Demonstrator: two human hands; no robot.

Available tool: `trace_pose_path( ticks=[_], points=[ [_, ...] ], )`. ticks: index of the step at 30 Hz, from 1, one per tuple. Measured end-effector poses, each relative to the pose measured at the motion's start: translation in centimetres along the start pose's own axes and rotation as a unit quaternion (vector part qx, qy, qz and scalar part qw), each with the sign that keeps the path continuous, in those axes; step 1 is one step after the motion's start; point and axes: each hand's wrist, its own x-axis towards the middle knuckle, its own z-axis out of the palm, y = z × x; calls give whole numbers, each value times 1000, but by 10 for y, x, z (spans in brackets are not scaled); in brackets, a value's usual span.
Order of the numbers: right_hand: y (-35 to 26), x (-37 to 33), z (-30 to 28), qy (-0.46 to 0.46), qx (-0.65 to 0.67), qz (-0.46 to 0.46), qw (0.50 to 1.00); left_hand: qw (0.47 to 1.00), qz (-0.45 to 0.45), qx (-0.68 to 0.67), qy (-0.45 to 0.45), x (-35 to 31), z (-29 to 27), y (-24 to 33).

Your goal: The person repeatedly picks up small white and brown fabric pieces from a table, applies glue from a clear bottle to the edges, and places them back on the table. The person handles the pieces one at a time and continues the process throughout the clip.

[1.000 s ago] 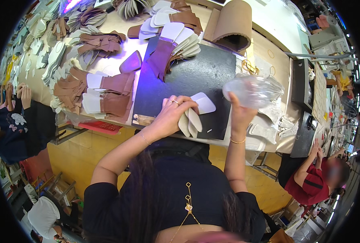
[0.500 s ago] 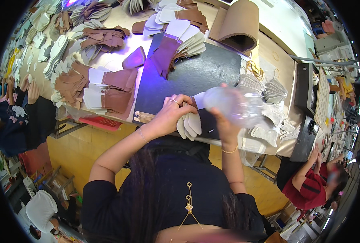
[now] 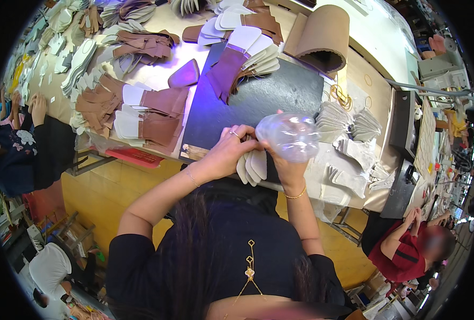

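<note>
My left hand [image 3: 233,145] is closed on a fanned bunch of light grey, round-ended flat pieces [image 3: 252,167] at the near edge of the dark board [image 3: 285,88]. Right beside it, my right hand [image 3: 286,164] grips a clear plastic bottle [image 3: 295,138], tilted, with its rounded end toward the right. The bottle hides part of that hand's fingers. My right thumb side comes close to the left fingertips; whether they touch I cannot tell. Farther up the board lies a fan of brown pieces with white ends [image 3: 242,56].
Stacks of brown and white pieces [image 3: 159,114] lie on the left of the table. At right are bundles of grey-white pieces [image 3: 335,120], yellow rubber bands [image 3: 341,98] and a black box [image 3: 405,120]. A brown roll [image 3: 322,40] rests at the back. Co-workers sit on both sides.
My right hand has brought the bottle leftward, nearer my left hand, and its motion blur has gone. My left hand keeps its hold on the grey pieces.
</note>
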Motion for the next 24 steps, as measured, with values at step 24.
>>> trace_pose_path(
  ticks=[24],
  points=[
    [16,5,-68,200,-21,84,976,963,-233,25,-134,49,-8,9]
  ],
)
